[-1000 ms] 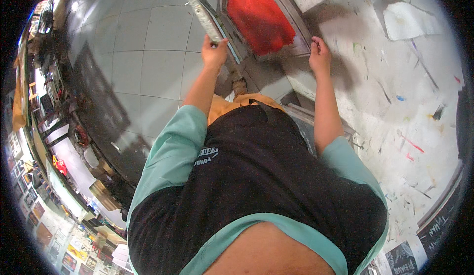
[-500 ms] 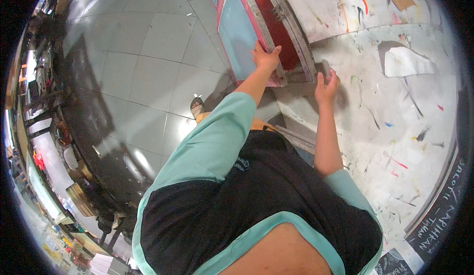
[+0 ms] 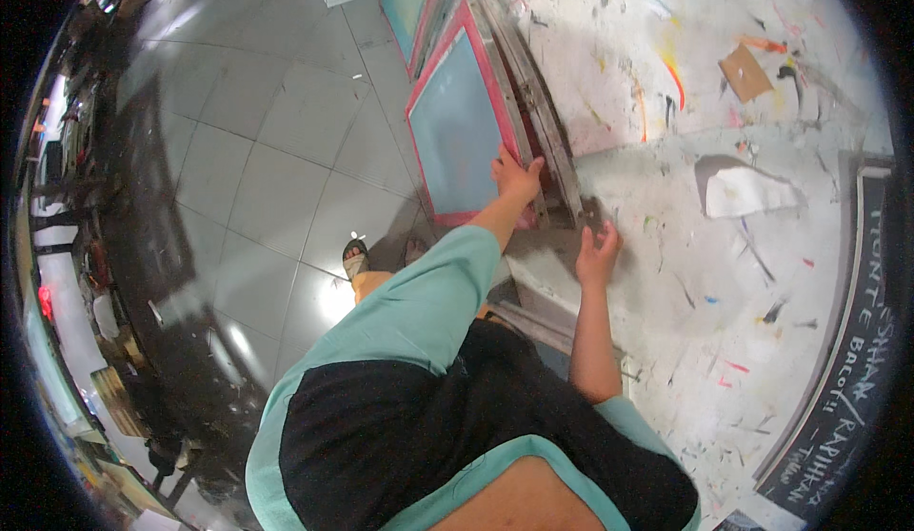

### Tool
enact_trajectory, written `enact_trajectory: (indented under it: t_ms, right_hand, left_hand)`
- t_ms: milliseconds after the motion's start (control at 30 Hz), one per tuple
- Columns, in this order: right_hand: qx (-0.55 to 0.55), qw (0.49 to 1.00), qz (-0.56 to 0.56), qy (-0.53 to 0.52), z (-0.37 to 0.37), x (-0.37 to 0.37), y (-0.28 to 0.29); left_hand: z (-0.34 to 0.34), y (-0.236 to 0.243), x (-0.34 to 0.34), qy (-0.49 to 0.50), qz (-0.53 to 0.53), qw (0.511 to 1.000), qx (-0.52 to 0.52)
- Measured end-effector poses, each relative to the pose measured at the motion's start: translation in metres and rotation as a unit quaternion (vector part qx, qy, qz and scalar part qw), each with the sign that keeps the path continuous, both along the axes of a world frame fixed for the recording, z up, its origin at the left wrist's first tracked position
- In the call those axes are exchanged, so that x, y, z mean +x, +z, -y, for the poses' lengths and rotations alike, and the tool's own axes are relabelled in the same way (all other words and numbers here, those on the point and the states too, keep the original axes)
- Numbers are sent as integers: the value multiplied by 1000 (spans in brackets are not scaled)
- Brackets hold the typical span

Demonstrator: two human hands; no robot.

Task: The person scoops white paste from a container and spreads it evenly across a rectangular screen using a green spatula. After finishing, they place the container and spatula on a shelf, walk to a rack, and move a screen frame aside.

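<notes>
My left hand [image 3: 517,180] grips the near edge of a screen-printing frame [image 3: 459,121], its fingers over the pink-bordered, pale blue mesh and its thumb on the edge side. The frame stands tilted toward the wall. Right behind it leans another frame [image 3: 545,117] with a metal-looking bar, a narrow dark red gap showing between the two. My right hand [image 3: 598,255] is raised just off the near lower corner of that rear frame. Its fingers are curled but apart, and nothing shows in them.
More frames [image 3: 407,7] lean farther along the paint-streaked white wall [image 3: 657,293]. Torn white paper [image 3: 750,193] and a brown cardboard piece [image 3: 745,73] are on it. A black lettered board [image 3: 838,350] is at the right. Cluttered shelves [image 3: 105,340] line the left beyond the tiled floor [image 3: 276,150].
The gap between the front frame and the one behind has narrowed, hiding most of the red mesh. The whole view has shifted, so both hands appear lower. My left hand keeps its grip.
</notes>
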State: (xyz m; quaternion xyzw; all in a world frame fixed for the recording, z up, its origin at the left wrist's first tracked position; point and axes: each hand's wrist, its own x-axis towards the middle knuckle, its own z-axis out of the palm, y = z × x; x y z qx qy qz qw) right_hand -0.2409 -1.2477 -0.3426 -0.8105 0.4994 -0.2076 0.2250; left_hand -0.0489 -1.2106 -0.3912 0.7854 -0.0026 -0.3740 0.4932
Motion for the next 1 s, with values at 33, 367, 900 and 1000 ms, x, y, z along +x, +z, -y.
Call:
enact_trajectory:
  t_ms: [33,367,900,1000]
  right_hand:
    - [13,1000,16,-13,-3,1,0]
    - [13,999,-33,-17,-2,-12,7]
    - [-171,960,92,200,-36,95,30]
    - [-99,940,138,297,-60,150,17]
  left_hand:
    - [2,0,-1,-1,-5,1000,5]
    - [13,4,-5,-7,-12,1000,20]
    - [-338,-172,72,94,-65,974,197]
    - [-471,-101,63,131,-14,924,359]
